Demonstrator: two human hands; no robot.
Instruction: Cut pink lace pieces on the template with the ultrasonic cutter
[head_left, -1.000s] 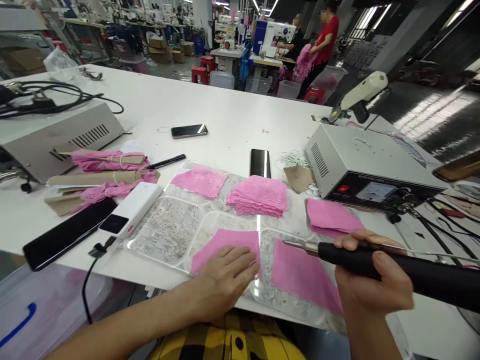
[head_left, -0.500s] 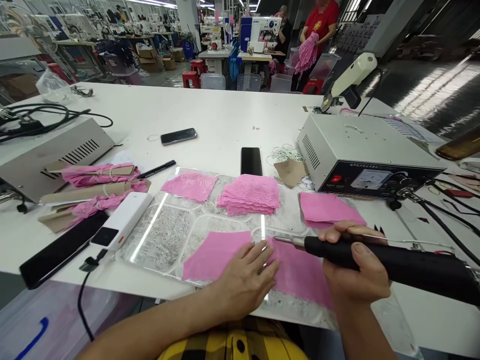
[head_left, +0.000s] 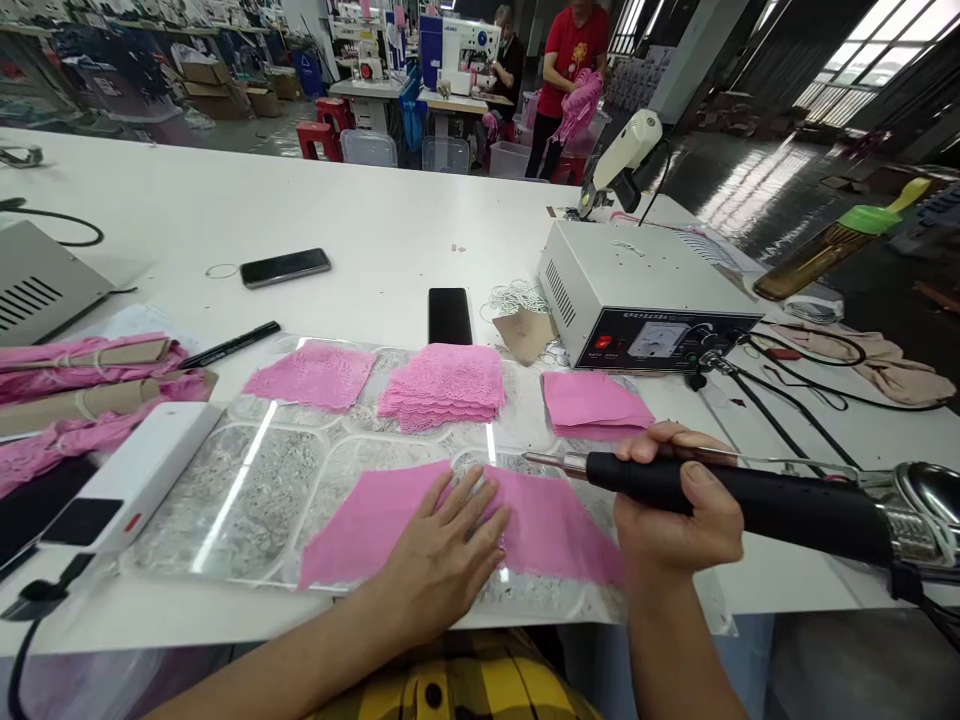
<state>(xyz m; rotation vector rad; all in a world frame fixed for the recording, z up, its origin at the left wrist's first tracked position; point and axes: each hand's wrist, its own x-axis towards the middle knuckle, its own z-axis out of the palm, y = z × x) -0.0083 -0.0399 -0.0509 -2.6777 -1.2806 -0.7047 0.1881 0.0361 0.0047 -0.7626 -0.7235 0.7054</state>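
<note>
My left hand (head_left: 448,545) lies flat with fingers apart, across the inner edges of two plain pink fabric pieces. The left piece (head_left: 360,520) and the right piece (head_left: 559,530) rest on a clear, patterned plastic mat (head_left: 247,500). In my right hand (head_left: 679,505) is a black-handled tool (head_left: 795,510) with a pointed metal tip, held level. Its tip is just above and right of my left fingertips, near the right piece's upper edge; whether it touches is unclear. Farther back are a pink lace piece (head_left: 311,376), a lace stack (head_left: 442,388) and folded plain pink fabric (head_left: 596,405).
A grey control box (head_left: 645,290) with a meter and cables stands at the right. Two phones, one dark (head_left: 285,268) and one black (head_left: 448,316), a pen (head_left: 229,345), a white power bank (head_left: 142,480) and tied pink bundles (head_left: 82,390) lie around the mat. A person in red (head_left: 574,60) handles pink fabric.
The view has turned right, so the table's things appear farther left. The tool's tip has shifted slightly up and away from my left fingertips. My left hand stays flat on the fabric.
</note>
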